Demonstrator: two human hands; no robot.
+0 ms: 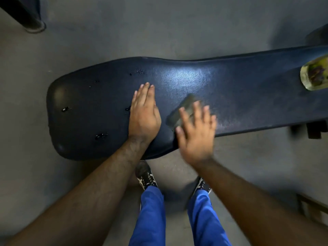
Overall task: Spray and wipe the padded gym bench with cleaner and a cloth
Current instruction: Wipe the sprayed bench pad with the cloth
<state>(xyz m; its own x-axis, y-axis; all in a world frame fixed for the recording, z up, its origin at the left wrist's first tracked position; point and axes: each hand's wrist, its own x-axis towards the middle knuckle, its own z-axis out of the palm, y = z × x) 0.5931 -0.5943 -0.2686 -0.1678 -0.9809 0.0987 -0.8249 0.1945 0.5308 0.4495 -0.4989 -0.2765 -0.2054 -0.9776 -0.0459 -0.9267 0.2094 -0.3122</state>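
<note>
A dark blue padded bench (248, 89) runs from the lower left to the right edge, with drops of liquid on its left end. My left hand (143, 112) rests flat on the pad, fingers straight. My right hand (197, 130), blurred by motion, presses a grey-green cloth (184, 109) onto the pad with spread fingers. At the right edge a clear bottle (315, 73) with a yellowish label lies on the bench.
Grey floor surrounds the bench. My feet in black-and-white shoes (145, 175) and blue trousers stand just in front of it. A black post base (33, 23) is at the top left. A dark bench support (314, 130) shows under the right end.
</note>
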